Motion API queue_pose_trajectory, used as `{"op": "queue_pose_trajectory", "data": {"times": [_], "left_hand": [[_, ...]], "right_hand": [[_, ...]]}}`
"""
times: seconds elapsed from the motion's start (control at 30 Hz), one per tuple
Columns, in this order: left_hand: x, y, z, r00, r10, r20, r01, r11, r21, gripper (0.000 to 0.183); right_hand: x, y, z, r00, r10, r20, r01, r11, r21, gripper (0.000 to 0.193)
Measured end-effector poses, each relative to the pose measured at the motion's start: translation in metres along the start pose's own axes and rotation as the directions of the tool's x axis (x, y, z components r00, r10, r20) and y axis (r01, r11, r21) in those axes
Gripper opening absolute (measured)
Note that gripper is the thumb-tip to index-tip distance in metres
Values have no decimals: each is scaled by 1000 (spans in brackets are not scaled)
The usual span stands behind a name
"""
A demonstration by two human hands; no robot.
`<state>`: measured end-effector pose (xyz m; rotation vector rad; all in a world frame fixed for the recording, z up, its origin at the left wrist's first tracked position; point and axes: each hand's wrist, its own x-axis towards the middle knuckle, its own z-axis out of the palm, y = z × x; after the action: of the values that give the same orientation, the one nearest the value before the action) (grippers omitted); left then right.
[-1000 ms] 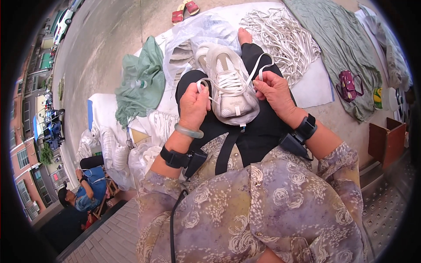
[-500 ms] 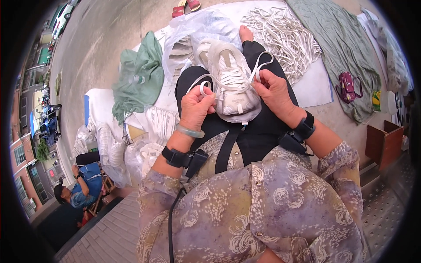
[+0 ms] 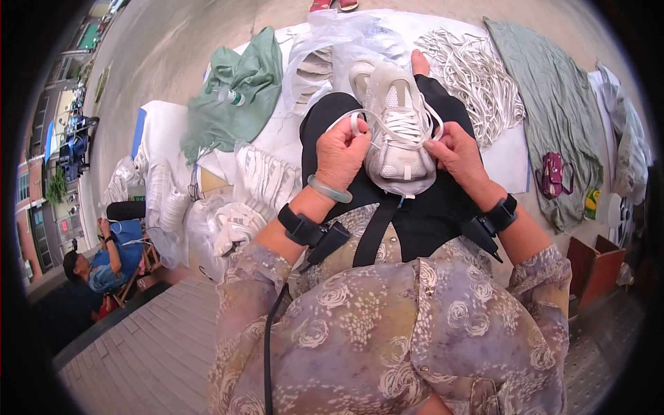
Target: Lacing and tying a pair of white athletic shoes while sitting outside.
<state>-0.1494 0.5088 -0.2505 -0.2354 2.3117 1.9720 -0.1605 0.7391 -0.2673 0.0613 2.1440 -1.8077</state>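
A white and beige sneaker rests between my black-trousered thighs, heel end toward me. White laces run criss-cross over its tongue. At the shoe's left side my left hand is closed in a pinch on a shoelace end, which loops up over the fingers. My right hand pinches the other side of the lace close to the shoe's right collar, where a loop stands up. Behind this sneaker lies a second pale shoe, partly hidden.
A large heap of white laces spreads at the far right on a white sheet. Clear plastic bags with shoe parts and a green cloth lie ahead and left. Rows of pale shoe pieces are nearer. Another person sits at left.
The view has shifted, so the scene sits farther right. My right hand has come down closer to the shoe, and its lace loop is lower. My left hand keeps its pinch.
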Motion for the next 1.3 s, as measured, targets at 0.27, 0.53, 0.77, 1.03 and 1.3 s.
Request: {"op": "queue_pose_trajectory", "data": {"times": [0.27,0.53,0.77,1.03,1.3], "left_hand": [[-2,3,6,998,-58,24,61,987,-150,11],[-3,-3,10,992,-118,43,124,972,-202,13],[0,-7,13,986,154,67,-164,969,185,18],[-11,34,-3,988,134,70,-151,853,500,44],[-10,8,-2,842,488,230,-519,616,593,35]], "right_hand": [[-8,-6,-10,992,120,-34,-120,993,-7,22],[-13,-10,-10,988,150,-28,-152,985,-77,23],[-19,-13,-6,982,108,155,-48,937,-347,40],[-20,-20,4,976,-148,160,218,650,-728,42],[-5,-22,4,978,-162,131,207,686,-698,42]]}}
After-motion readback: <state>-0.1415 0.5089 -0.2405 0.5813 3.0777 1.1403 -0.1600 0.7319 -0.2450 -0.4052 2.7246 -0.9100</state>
